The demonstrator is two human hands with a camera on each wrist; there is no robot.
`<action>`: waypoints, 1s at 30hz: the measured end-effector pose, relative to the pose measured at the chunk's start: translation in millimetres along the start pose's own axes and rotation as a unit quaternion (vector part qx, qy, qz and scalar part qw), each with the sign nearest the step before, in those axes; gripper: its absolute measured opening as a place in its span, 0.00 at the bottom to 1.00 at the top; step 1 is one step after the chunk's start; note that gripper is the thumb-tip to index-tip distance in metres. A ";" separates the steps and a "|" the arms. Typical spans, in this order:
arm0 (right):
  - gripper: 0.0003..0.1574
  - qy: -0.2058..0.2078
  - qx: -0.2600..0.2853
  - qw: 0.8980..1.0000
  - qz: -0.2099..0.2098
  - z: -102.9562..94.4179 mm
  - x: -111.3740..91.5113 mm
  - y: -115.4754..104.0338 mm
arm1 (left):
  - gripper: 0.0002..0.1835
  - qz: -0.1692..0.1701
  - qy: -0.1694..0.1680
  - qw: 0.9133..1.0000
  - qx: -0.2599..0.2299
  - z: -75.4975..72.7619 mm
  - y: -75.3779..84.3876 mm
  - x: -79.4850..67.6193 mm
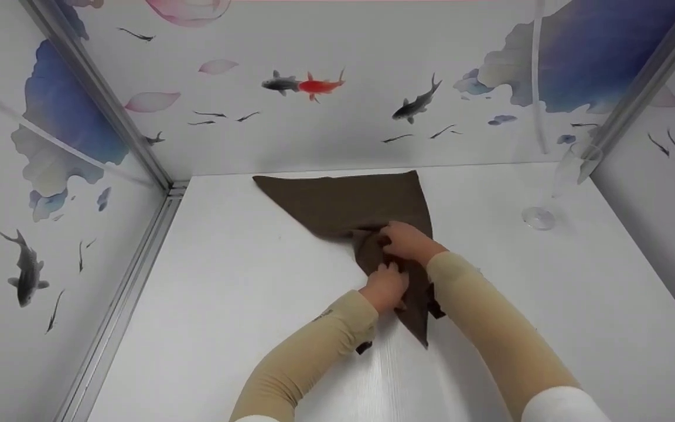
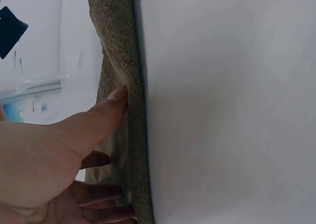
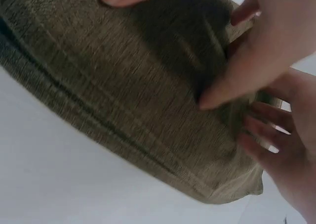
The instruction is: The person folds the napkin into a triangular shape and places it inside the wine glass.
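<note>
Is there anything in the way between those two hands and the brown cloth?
Nothing visible: the left hand and the right hand both touch the brown cloth directly. The clear glass stands apart, to the cloth's right.

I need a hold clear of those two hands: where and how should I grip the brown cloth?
I'd pinch the brown cloth by its pointed far-left corner, coming from its left, near side. It tapers to a tip away from the left hand and right hand, which are on the near, bunched part, and the wall stands close behind the far edge.
</note>
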State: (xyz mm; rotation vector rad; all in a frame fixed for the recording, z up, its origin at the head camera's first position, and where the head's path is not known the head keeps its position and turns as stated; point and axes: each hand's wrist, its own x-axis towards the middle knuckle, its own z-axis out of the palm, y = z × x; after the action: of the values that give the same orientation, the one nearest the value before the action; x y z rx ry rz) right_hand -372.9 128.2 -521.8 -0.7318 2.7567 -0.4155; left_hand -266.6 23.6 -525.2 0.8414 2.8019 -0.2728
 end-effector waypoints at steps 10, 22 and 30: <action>0.31 0.089 -0.029 0.992 0.082 6.2 -4.1 23.4 | 0.39 0.038 0.012 0.998 0.045 6.2 0.5 -2.8; 0.42 0.009 -0.047 0.993 0.104 7.2 -10.7 44.3 | 0.38 0.069 0.010 0.995 0.066 6.4 -5.4 -7.7; 0.34 0.029 -0.058 0.994 0.090 6.1 -11.2 46.0 | 0.38 0.072 0.015 0.996 0.048 7.1 -13.9 -12.5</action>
State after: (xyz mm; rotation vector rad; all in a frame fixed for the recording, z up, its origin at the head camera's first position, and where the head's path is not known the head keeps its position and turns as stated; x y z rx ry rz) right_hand -381.9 170.9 -541.0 -0.4973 2.8891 -0.2447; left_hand -263.1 4.0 -527.4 1.0723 2.7572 -0.3771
